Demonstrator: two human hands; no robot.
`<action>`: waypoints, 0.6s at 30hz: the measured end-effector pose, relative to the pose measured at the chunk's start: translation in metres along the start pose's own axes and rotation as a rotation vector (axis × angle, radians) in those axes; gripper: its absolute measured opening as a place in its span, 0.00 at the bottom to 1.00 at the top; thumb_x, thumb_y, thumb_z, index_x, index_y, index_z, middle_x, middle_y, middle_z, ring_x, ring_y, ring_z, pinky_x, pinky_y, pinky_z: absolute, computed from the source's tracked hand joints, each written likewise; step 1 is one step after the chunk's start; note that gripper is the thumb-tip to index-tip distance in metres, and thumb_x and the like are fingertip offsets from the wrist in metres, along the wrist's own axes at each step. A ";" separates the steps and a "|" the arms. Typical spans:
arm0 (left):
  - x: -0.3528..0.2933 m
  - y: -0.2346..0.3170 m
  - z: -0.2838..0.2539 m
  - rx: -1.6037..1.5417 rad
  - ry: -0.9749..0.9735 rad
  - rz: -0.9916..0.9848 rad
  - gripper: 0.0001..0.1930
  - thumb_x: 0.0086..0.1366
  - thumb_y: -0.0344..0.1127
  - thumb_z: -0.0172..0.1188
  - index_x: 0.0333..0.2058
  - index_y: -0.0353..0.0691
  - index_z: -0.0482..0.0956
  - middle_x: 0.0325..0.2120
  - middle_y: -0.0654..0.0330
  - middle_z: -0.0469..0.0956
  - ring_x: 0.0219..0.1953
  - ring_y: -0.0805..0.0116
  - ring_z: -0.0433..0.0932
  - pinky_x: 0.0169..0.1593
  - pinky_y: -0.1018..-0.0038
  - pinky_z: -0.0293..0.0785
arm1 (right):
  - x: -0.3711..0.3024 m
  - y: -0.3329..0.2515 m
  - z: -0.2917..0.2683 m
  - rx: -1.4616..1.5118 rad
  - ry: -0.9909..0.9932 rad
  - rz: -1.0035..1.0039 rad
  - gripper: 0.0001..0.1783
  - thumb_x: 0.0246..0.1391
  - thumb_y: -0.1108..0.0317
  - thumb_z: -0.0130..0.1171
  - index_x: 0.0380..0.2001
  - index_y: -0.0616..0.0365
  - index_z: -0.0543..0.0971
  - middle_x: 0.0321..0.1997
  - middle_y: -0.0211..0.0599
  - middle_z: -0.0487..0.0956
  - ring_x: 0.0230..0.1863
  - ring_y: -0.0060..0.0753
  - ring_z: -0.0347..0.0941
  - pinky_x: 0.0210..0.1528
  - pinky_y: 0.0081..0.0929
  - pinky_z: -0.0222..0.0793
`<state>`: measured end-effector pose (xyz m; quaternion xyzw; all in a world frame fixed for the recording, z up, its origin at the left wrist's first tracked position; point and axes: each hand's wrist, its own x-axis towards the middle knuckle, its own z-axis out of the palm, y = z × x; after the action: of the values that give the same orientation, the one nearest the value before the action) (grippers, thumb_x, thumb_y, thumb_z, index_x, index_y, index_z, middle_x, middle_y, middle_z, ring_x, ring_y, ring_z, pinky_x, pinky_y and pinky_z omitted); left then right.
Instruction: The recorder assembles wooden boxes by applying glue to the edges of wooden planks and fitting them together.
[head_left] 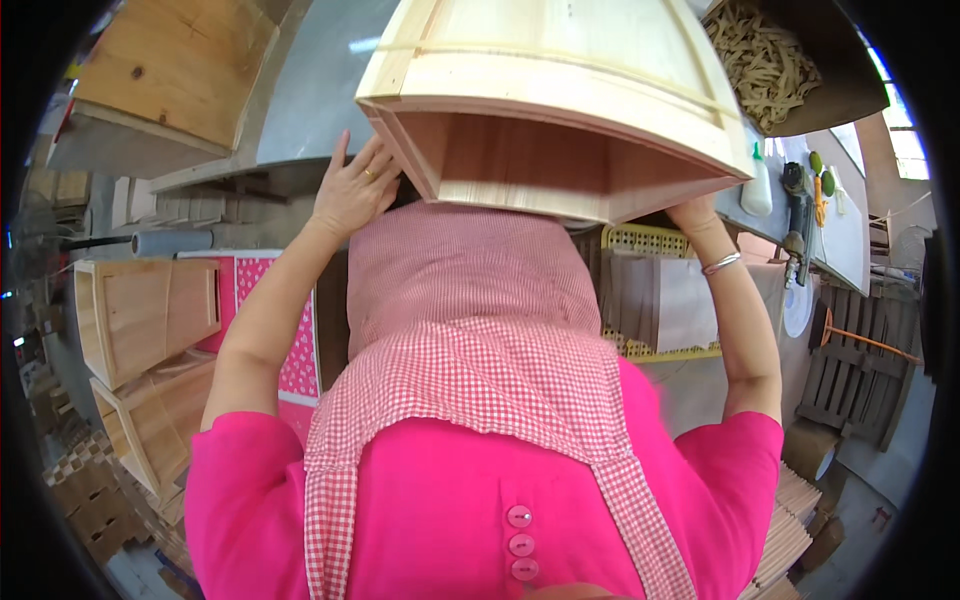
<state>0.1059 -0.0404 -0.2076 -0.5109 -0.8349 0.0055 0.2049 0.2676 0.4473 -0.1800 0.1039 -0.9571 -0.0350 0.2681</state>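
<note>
A pale wooden box (560,85) rests on the grey worktable (318,85), its open side facing me and its near edge close to my apron. My left hand (357,188) lies against the box's left side, fingers stretched and thumb raised apart from them. A ring is on one finger. At the box's right near corner is my right hand (692,212), its fingers hidden behind the wood. The box's reddish-brown inside shows nothing in it.
Another wooden box (180,65) stands at far left. At right are a carton (830,60) of light strips, a white bottle (757,185) and a dark power tool (795,205). A yellow crate (645,238) holds panels below. More boxes (150,310) are stacked at left.
</note>
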 end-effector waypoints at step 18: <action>0.224 0.114 -0.223 -0.243 0.331 0.326 0.18 0.60 0.37 0.58 0.50 0.47 0.77 0.56 0.58 0.71 0.66 0.58 0.62 0.66 0.51 0.59 | 0.108 -0.020 -0.129 0.854 -0.293 0.193 0.22 0.44 0.66 0.69 0.44 0.59 0.81 0.41 0.45 0.83 0.41 0.46 0.81 0.43 0.34 0.76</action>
<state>0.1916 0.1612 0.0470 -0.6535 -0.6912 -0.1453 0.2723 0.2481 0.4032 -0.0180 0.1094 -0.9188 0.3735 0.0653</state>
